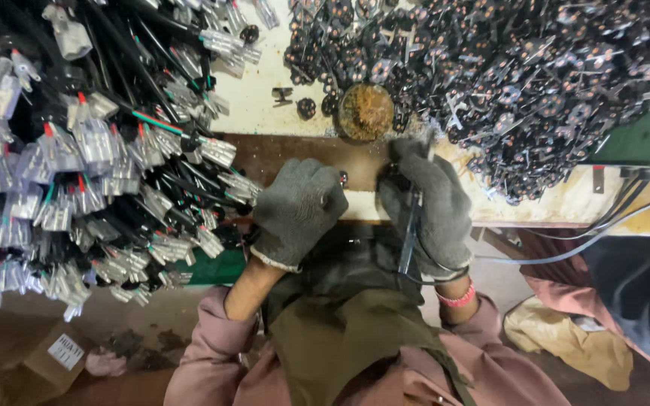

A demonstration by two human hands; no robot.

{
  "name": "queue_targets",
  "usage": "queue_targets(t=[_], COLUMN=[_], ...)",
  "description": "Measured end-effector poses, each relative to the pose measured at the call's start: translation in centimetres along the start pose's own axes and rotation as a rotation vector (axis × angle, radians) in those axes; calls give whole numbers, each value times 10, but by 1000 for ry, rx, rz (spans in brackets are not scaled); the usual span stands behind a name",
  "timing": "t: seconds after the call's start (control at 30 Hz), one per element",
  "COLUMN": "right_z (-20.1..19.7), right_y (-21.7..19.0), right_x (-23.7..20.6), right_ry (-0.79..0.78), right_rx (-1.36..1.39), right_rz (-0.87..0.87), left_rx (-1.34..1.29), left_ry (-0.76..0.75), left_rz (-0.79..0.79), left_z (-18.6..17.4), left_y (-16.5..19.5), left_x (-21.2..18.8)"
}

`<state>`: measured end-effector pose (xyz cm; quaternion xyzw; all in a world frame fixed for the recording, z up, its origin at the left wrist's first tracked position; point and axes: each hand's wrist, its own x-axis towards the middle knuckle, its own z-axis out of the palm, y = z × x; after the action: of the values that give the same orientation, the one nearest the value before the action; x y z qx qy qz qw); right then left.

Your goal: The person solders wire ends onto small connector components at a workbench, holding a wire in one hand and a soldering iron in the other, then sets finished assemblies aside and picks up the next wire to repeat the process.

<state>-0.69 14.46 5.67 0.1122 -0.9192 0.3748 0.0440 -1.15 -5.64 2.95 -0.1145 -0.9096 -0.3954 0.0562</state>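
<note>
Both my hands wear grey knit gloves and rest at the near edge of a worn workbench point(295, 154). My left hand point(297, 211) is curled shut around something small; a tiny dark piece shows at its fingertips. My right hand point(428, 207) grips a thin dark tool or cable point(410, 233) that runs down toward my wrist. A round rusty cup point(366, 112) stands on the bench just beyond my hands. A large heap of small dark metal parts point(520, 83) with coppery dots covers the bench at the right.
Bundles of black cables with clear plastic-capped plug ends point(92, 165) hang thickly at the left. Grey cables point(603, 225) trail off the bench at the right. A cardboard box point(47, 361) and a crumpled tan bag point(566, 338) lie on the floor.
</note>
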Motion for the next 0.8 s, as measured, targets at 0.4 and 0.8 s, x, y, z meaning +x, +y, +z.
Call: queue_targets(t=[0.4,0.8], right_z=[-12,14], right_y=[-14,62], right_x=[4,-97], right_ry=[-334,112], right_rx=[-323,454], right_rz=[-195,390], left_rx=[90,23], left_ry=[14,-108], left_rz=[-23,73], left_z=[-1,20], left_y=[2,14], left_x=[0,-2])
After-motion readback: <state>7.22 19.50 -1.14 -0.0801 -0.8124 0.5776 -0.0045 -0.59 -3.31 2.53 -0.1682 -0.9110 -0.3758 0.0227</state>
